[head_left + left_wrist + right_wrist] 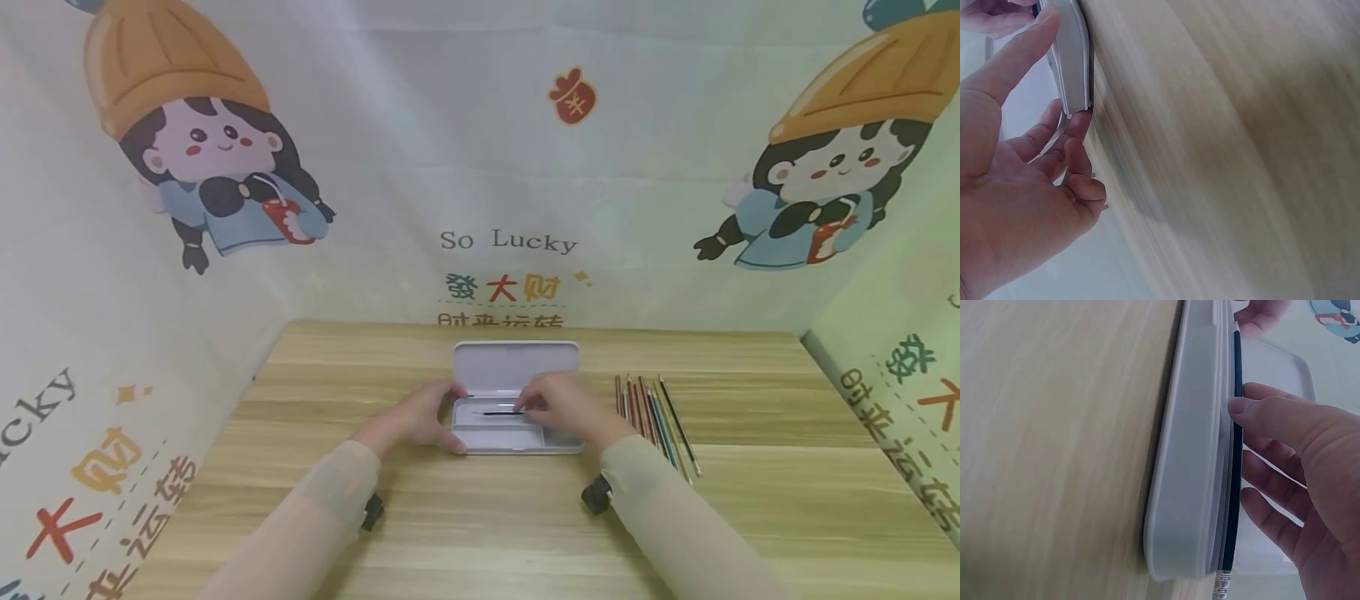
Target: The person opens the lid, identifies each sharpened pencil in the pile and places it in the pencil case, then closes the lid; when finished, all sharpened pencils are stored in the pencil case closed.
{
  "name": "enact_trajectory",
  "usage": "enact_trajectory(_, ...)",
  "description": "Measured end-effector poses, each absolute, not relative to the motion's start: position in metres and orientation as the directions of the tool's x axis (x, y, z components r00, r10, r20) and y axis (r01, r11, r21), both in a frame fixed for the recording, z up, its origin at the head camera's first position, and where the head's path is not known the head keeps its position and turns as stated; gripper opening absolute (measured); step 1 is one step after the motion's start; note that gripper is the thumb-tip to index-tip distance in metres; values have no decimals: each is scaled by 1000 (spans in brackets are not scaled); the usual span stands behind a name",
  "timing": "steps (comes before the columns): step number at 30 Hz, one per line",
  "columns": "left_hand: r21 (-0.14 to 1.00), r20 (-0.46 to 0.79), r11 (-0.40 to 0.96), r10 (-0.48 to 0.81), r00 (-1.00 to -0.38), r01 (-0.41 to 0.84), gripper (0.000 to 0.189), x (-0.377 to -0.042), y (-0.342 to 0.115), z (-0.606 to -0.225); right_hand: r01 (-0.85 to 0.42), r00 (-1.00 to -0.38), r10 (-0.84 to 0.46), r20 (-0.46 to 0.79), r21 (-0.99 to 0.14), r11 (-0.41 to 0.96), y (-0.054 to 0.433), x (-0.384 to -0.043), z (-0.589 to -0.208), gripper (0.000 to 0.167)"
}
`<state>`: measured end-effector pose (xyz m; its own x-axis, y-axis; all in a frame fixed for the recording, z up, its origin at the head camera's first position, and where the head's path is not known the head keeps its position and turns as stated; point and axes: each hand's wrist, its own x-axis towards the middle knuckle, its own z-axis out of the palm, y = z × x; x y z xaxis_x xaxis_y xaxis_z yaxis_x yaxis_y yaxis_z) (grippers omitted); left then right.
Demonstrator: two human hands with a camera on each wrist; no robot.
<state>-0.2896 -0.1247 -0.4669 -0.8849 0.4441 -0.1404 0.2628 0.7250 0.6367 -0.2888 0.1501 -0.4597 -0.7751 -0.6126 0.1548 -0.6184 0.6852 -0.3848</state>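
A white pencil case [495, 452] lies on the table with its lid [517, 365] raised at the back. My left hand [420, 414] holds the case's left end. In the left wrist view its thumb [1022, 53] lies along the front side and fingertips touch the end of the case [1075, 69]. Over the case, my right hand [566, 407] pinches a black pencil [1235, 481] between thumb and fingers. The pencil lies lengthwise along the tray, sharpened tip to the left, its silver metal band at the right end in the right wrist view.
Several coloured pencils [652, 417] lie side by side on the wooden table [480, 525], to the right of the case. A printed cloth [420, 167] with cartoon figures hangs behind the table and at both sides.
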Motion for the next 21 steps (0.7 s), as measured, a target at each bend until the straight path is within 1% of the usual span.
enact_trajectory(6,633,-144,733,429,-892,250,83,-287,-126,-466,-611,-776,-617,131,-395,686,137,-290,-459,9)
enact_trajectory(9,632,-138,731,435,-890,259,83,-287,-125,-466,-611,-777,-615,133,-394,687,136,-292,-462,10)
enact_trajectory(16,636,-148,730,433,-889,250,82,-286,-124,-463,-576,-802,-589,104,-396,715,134,-294,-468,10)
enact_trajectory(21,628,-153,737,431,-889,249,83,-286,-122,-463,-575,-803,-585,113,-402,712,132,-294,-468,9)
